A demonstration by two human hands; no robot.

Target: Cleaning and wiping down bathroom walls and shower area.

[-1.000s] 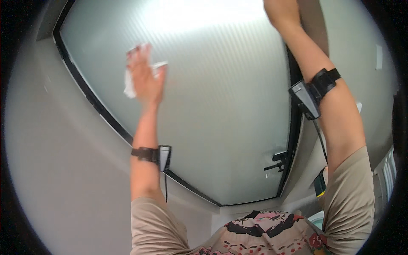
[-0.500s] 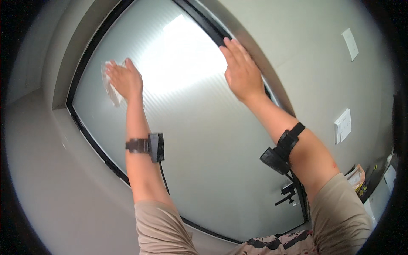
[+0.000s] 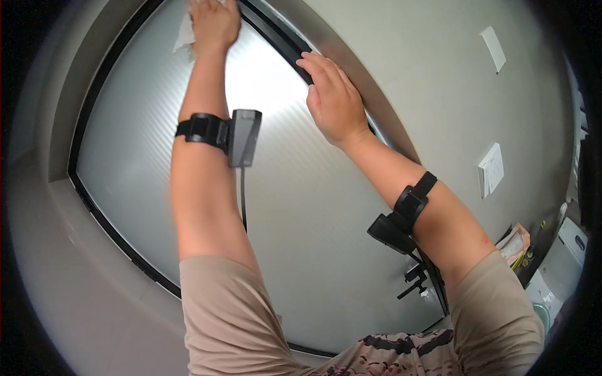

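Observation:
A large frosted, ribbed glass panel (image 3: 307, 194) in a black frame (image 3: 84, 125) fills the middle of the view. High on it, near the top edge of the picture, my left hand (image 3: 215, 28) presses a thin white wipe (image 3: 185, 39) to the glass. The wipe sticks out past the hand's left side; the fingertips are partly cut off by the picture's edge. My right hand (image 3: 338, 103) rests with straight fingers on the right side of the black frame, holding nothing. Each forearm wears a black strap with a small box and a cable.
A black handle (image 3: 412, 289) sits low on the panel's right side. On the grey wall to the right are two white switch plates, one upper (image 3: 493, 50) and one lower (image 3: 491, 170). At lower right stand a white appliance (image 3: 558, 266) and a packet (image 3: 515, 244).
My left hand has moved up the glass with the wipe, to the upper edge of the view. My right hand stays on the frame; the whole view has shifted slightly.

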